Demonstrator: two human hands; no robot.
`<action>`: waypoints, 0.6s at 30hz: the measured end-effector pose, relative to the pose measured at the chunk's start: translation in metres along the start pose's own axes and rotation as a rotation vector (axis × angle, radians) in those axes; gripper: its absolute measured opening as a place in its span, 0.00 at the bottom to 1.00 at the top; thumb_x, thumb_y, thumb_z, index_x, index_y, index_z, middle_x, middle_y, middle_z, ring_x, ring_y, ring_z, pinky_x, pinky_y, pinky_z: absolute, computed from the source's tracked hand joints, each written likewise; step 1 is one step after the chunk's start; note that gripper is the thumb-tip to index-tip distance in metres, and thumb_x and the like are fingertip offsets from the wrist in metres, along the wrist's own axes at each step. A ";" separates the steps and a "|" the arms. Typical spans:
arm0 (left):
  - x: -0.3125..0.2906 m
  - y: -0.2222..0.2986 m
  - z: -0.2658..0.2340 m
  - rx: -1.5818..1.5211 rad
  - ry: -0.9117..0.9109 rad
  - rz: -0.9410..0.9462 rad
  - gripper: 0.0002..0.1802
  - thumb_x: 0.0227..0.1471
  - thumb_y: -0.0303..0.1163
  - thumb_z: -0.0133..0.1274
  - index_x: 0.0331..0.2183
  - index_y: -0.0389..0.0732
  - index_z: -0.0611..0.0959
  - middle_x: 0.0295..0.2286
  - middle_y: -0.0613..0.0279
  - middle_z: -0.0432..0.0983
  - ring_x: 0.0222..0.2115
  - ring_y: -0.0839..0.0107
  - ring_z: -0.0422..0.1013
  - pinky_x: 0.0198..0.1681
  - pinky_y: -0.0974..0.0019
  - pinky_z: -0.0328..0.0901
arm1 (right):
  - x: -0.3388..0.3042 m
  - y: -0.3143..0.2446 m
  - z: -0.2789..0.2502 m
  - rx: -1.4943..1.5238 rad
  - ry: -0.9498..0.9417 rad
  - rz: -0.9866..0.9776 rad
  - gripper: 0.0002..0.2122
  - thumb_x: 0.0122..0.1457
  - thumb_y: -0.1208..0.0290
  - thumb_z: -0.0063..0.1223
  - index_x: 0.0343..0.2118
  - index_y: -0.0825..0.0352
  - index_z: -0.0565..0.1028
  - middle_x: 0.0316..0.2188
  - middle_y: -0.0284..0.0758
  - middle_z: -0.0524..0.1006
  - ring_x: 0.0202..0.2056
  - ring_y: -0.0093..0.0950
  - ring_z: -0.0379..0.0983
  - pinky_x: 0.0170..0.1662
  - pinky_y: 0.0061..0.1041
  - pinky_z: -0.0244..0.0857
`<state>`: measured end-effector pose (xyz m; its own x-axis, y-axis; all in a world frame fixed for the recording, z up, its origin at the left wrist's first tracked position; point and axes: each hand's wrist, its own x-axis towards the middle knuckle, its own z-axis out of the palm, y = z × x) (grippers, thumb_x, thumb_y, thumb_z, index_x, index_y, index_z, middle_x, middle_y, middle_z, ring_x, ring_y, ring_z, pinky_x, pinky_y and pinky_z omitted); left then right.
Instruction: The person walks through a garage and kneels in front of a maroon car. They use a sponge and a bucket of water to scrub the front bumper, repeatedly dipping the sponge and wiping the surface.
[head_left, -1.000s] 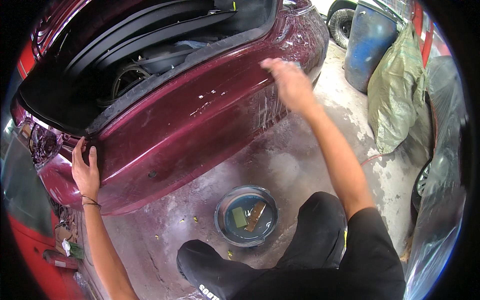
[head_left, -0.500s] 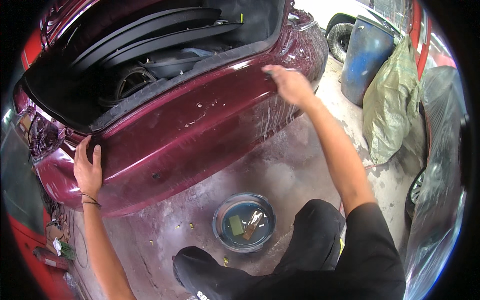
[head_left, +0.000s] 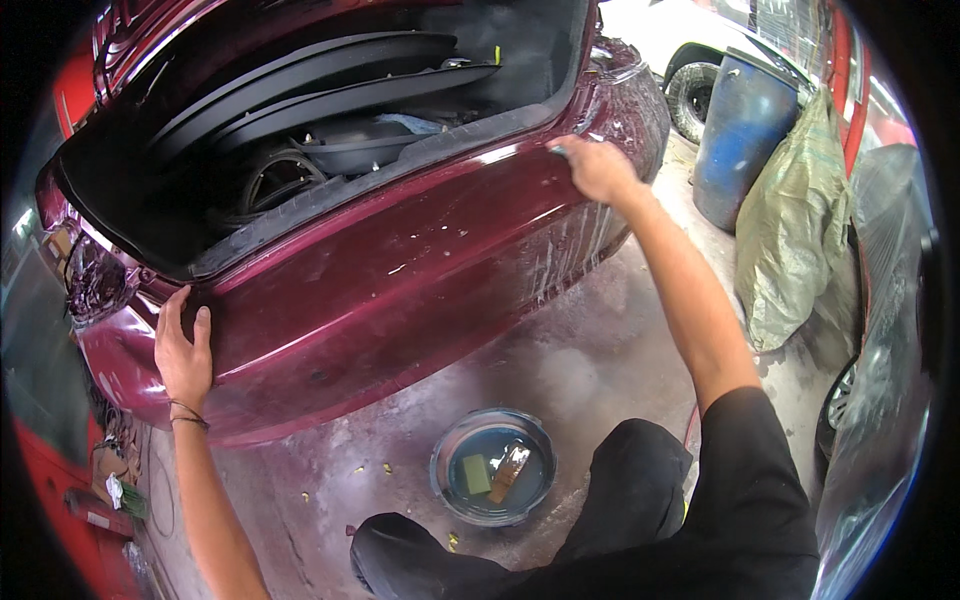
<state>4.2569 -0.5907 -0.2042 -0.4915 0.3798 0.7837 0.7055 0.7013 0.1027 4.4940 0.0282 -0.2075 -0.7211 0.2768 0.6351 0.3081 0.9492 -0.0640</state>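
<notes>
The rear bumper (head_left: 400,290) of a dark red car stretches across the middle, wet and shiny, with pale runs of liquid toward its right end. My left hand (head_left: 186,350) rests on the bumper's left part, fingers stretched and thumb apart, holding nothing. Near the upper right of the bumper, below the trunk opening, my right hand (head_left: 603,172) is closed and pressed to the paint. A bluish-grey edge of something shows at its fingertips; the rest is hidden under the hand. Between my knees and the car stands a dark basin (head_left: 493,513) of water, with a green sponge block (head_left: 476,474) and a brown block (head_left: 510,472) in it.
The open trunk (head_left: 520,110) contains black curved panels (head_left: 310,75) and a wheel (head_left: 280,180). At the right stand a blue barrel (head_left: 742,140) and a greenish woven sack (head_left: 795,220), beside a plastic-covered car (head_left: 885,300). Small yellow bits (head_left: 388,468) lie on the floor.
The view has shifted, so the car and basin appear slightly lower. My right hand stays closed on the upper right of the bumper; my left hand keeps resting at the left.
</notes>
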 end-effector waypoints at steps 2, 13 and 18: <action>0.003 0.007 0.003 -0.009 -0.001 -0.011 0.23 0.67 0.40 0.55 0.58 0.38 0.79 0.54 0.48 0.78 0.56 0.47 0.74 0.61 0.52 0.66 | 0.011 0.001 -0.002 -0.059 -0.109 0.197 0.21 0.64 0.74 0.44 0.57 0.55 0.80 0.47 0.48 0.84 0.49 0.47 0.82 0.55 0.47 0.76; -0.002 -0.005 -0.003 0.036 -0.006 0.003 0.24 0.68 0.42 0.54 0.58 0.38 0.79 0.55 0.49 0.78 0.57 0.47 0.73 0.62 0.52 0.66 | 0.014 -0.001 -0.002 -0.053 -0.135 0.102 0.23 0.63 0.72 0.46 0.60 0.52 0.78 0.46 0.46 0.85 0.49 0.46 0.83 0.53 0.48 0.77; 0.000 0.005 0.001 0.019 -0.005 -0.016 0.23 0.67 0.39 0.55 0.58 0.37 0.79 0.55 0.49 0.78 0.57 0.48 0.73 0.62 0.53 0.66 | -0.019 -0.122 0.020 0.021 0.130 -0.208 0.19 0.64 0.73 0.44 0.57 0.63 0.78 0.50 0.46 0.83 0.51 0.47 0.81 0.55 0.47 0.75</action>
<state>4.2602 -0.5862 -0.2046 -0.5053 0.3709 0.7792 0.6876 0.7187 0.1038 4.4581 -0.0903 -0.2270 -0.6816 0.0549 0.7296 0.1474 0.9870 0.0635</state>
